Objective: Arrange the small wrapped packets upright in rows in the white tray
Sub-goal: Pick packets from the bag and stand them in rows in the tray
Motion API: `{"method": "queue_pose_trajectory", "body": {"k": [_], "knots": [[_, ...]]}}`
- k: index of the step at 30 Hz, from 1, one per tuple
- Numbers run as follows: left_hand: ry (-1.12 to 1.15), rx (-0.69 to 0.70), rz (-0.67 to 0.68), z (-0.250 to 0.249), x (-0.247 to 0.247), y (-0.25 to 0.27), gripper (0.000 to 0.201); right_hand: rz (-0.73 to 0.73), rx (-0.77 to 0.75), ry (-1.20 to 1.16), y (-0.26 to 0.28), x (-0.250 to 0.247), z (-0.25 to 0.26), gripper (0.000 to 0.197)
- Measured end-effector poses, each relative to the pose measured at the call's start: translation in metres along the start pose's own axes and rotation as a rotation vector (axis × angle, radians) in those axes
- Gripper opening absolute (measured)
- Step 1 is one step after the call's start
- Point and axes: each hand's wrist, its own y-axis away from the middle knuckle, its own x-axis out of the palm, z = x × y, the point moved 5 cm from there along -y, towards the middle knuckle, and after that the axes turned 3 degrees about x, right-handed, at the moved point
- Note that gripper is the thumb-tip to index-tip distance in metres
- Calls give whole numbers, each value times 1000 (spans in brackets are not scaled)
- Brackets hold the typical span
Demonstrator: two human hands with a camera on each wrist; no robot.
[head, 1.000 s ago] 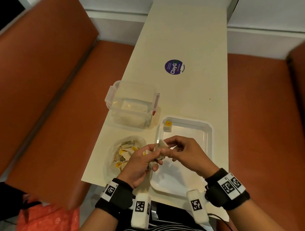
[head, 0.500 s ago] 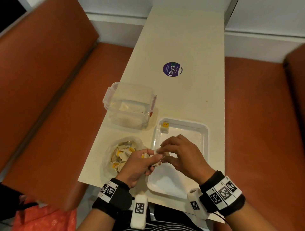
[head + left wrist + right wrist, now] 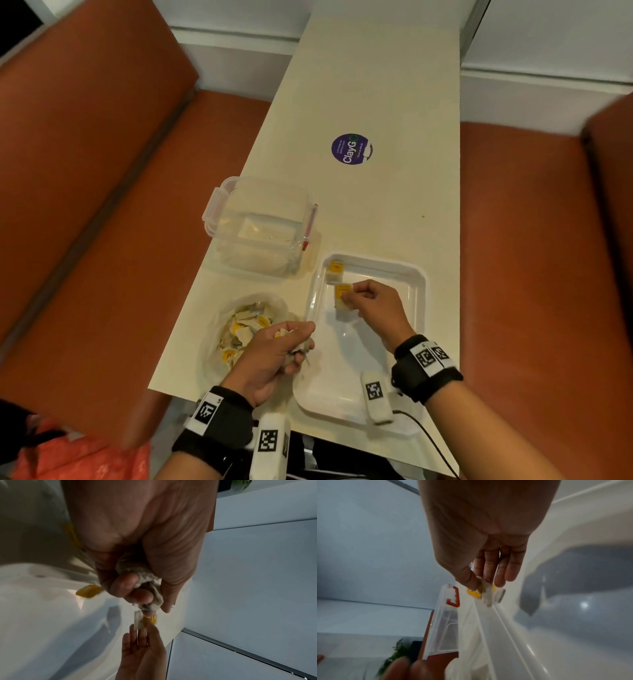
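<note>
The white tray (image 3: 416, 301) lies at the near right of the table. One yellow-topped packet (image 3: 335, 271) stands upright in its far left corner. My right hand (image 3: 356, 298) pinches a second packet (image 3: 342, 297) just in front of the first, low over the tray floor; the right wrist view shows thumb and fingers on this packet (image 3: 483, 591). My left hand (image 3: 291, 342) hovers over the tray's left rim and grips a bunch of crumpled packets (image 3: 145, 586). More loose packets (image 3: 245, 327) lie heaped in a clear bag to the left of the tray.
A clear lidded plastic box (image 3: 262, 228) with red clips stands behind the packet heap, close to the tray's far left corner. A round purple sticker (image 3: 351, 149) marks the table farther back. Orange bench seats (image 3: 534, 274) flank the narrow table on both sides.
My hands, joined over the tray's left edge before, have parted. The right hand carried one packet forward to beside the standing packet; the left hand drew back with its bunch.
</note>
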Motion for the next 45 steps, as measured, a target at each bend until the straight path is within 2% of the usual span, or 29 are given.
{"method": "queue_pose_trajectory", "body": {"k": [4,12,19,26,38,42,45], "knots": [[5,-5,-26,-1,-11,-1,61,-1,-7,43,-33,14,-1,14],[29,-4,-29,-13,-17,-3,41,-126,31,114,-63,24,-4,12],[22,-4,-29,-15,-13,-7,35,-172,0,168,-65,22,-3,12],[16,-10,-33,-15,-12,-10,33,-140,-22,217,-67,20,-6,11],[30,-20,-50,-11,-13,-7,34,-190,1,324,-67,26,-5,10],[24,-27,-45,-13,-13,-5,33,-196,15,308,-63,24,-3,14],[30,-29,-42,-13,-12,-3,35,-209,19,310,-56,21,-1,26]]}}
